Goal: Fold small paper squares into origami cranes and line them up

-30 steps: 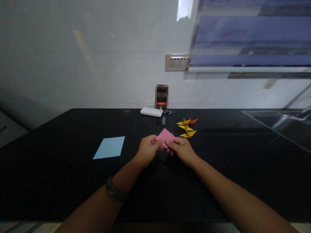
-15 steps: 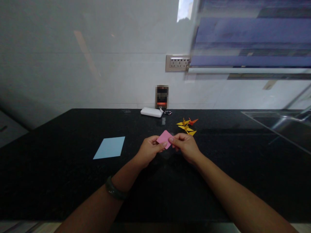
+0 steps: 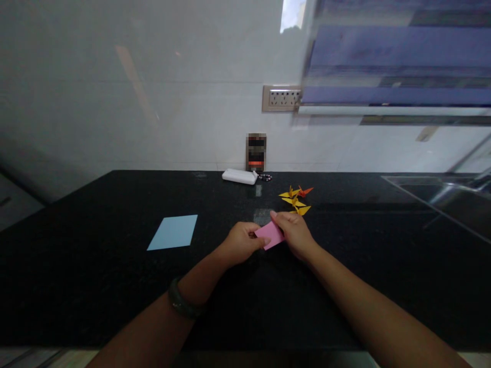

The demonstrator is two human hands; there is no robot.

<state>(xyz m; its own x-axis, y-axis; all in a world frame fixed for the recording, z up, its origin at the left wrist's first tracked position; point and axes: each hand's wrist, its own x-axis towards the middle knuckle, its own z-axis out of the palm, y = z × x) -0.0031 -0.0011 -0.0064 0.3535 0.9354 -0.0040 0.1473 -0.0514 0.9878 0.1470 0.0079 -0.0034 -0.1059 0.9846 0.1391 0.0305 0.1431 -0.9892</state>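
Both my hands hold a small folded pink paper [image 3: 269, 236] just above the black countertop [image 3: 95, 286]. My left hand [image 3: 240, 244] pinches its left edge with thumb and fingers closed. On the right side, my right hand [image 3: 294, 232] grips the paper's upper corner, fingers curled over it. A dark band sits on my left wrist. Just beyond my right hand lie several folded paper cranes [image 3: 295, 199], yellow and orange.
A flat light-blue paper square [image 3: 174, 232] lies on the counter to the left. At the back by the wall are a white box [image 3: 239, 177], a small upright dark object [image 3: 255, 152] and a wall socket [image 3: 281, 98]. A steel sink [image 3: 445, 197] is at the far right.
The pink paper has dropped lower and turned flatter toward the counter. My right hand shifted up over its top corner, and my left hand moved slightly nearer to me.
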